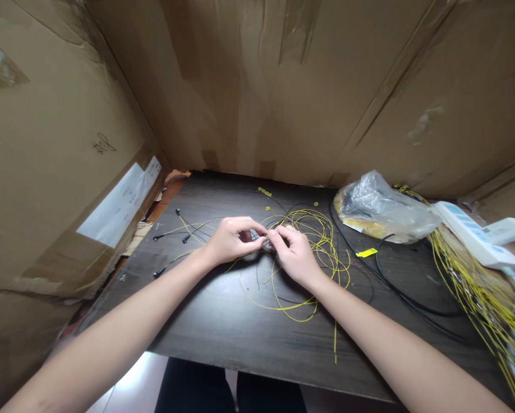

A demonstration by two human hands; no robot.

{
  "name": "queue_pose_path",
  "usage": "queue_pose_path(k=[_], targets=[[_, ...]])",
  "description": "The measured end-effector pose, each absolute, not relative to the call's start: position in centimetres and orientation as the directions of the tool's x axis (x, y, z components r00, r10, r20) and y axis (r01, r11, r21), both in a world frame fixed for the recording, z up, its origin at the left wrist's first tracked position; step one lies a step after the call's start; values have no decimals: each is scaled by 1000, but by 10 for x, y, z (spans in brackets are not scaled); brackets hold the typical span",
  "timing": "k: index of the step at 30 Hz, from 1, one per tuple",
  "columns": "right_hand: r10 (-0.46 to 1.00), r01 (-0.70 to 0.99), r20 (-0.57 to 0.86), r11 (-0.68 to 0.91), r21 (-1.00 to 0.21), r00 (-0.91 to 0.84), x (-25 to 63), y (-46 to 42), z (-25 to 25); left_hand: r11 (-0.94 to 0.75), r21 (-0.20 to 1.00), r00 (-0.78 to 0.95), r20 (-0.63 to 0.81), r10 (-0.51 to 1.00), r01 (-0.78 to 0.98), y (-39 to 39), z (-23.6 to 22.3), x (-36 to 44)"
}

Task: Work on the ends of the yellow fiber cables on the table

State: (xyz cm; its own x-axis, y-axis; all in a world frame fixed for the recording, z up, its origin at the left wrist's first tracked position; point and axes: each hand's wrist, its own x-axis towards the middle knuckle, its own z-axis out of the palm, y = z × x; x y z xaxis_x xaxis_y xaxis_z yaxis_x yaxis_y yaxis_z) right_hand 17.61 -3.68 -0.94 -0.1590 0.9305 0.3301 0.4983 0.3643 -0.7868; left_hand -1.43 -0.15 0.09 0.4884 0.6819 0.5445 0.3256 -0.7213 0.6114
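Observation:
My left hand [237,240] and my right hand [295,255] meet over the middle of the dark wood-grain table [197,321], thumbs and forefingers pinched tip to tip. Between them runs a thin wire; its exact end is hidden by the fingertips. Loose loops of yellow wire [332,264] spread around and under my right hand, mixed with thin black wires. To the left of my left hand, black and yellow leads end in small black connectors [185,238]. Beyond my hands lies a short strip of small yellow pieces [264,192], with single yellow bits near it.
A clear plastic bag [380,209] sits at the back right. Beside it are a white power strip [475,232] and a thick bundle of yellow wires [468,292]. A black cable [406,298] with a yellow tag [366,252] crosses the right side. Cardboard walls [257,103] enclose the table.

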Motion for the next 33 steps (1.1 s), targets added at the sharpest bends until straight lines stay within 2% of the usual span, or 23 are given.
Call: queue_pose_path(k=[9,18,26,33], targets=[[921,473,352,387,-791,-166,176,-37,-9,-686,653,492,503,710,322,-1,1,-15],[919,547,335,394,-739,-210,176,-36,-10,-695,649,505,507,699,309,-1,-1,-15],[919,485,344,393,-781,-192,176,-38,-9,-670,664,508,472,720,333,0,0,-16],[919,525,347,393,-755,-189,176,-37,-10,-702,633,517,502,693,326,1,-2,-17]])
